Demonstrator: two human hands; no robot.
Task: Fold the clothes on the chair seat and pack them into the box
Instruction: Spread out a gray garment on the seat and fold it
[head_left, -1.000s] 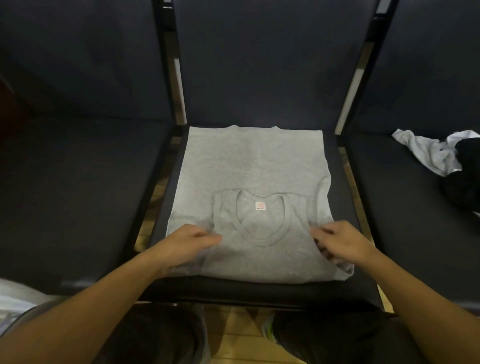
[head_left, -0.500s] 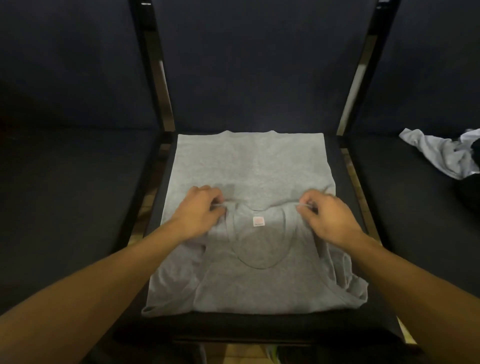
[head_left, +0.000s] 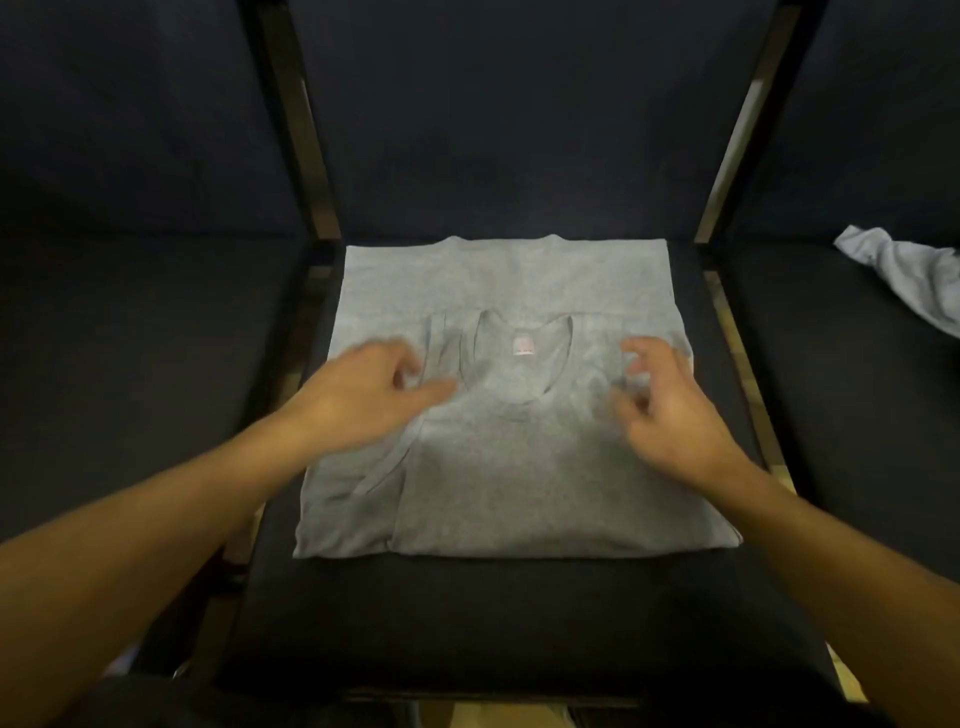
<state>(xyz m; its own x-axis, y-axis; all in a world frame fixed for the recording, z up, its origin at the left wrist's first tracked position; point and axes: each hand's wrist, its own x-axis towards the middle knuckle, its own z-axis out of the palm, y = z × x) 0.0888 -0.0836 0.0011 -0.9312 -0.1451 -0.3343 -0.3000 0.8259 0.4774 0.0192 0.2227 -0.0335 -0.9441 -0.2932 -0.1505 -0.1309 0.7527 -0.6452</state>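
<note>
Grey cotton sleeveless top (head_left: 498, 467), folded once, lay flat on black padded chair seat (head_left: 493, 613), under both hands. Left hand (head_left: 363, 395) blurred, fingers loose, gripping nothing. Right hand (head_left: 670, 410) fingers spread, empty. Judgement: next fold needs edges aligned, cloth pressed flat first. Box not visible.

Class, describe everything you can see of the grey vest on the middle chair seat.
The vest is heather-grey knit, sleeveless, with a scooped neck and a small pale label inside. It lies flat on the dark seat, folded over itself. The left hand and right hand, both blurred, are at its shoulder straps; whether they touch is unclear.
</note>
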